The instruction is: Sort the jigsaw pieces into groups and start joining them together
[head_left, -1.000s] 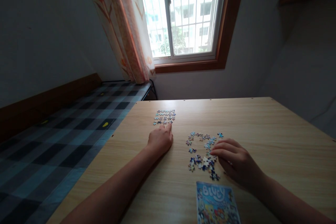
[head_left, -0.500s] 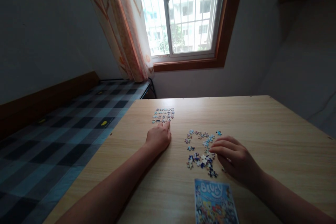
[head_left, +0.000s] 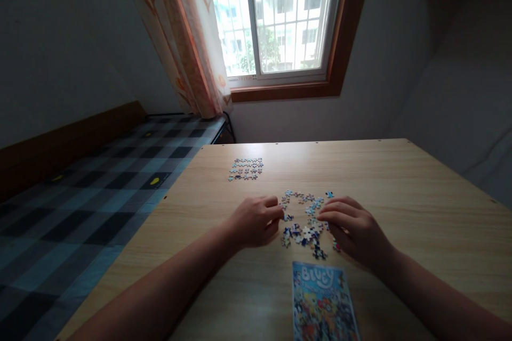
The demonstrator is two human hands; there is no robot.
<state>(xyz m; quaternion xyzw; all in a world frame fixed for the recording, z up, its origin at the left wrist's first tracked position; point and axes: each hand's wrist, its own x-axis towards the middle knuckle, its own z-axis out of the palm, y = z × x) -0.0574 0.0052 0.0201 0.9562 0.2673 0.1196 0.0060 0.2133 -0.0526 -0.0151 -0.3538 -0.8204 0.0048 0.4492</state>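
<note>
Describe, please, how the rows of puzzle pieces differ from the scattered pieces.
The rows form tidy lines; the scattered pieces make an irregular cluster. The rows sit farther from the person; the scattered pieces are nearer. The left hand and right hand are by the scattered pieces, neither by the rows. Both groups rest on the table.

A bed (head_left: 92,208) with a blue, grey and black checked sheet (head_left: 124,170) fills the left, a brown board (head_left: 72,139) along its far side. Ahead is a window (head_left: 291,26) in a reddish-brown frame (head_left: 348,26), with a tree (head_left: 267,48) outside. A flower-patterned orange curtain (head_left: 190,42) hangs at its left; pale walls (head_left: 400,53) surround it.
</note>
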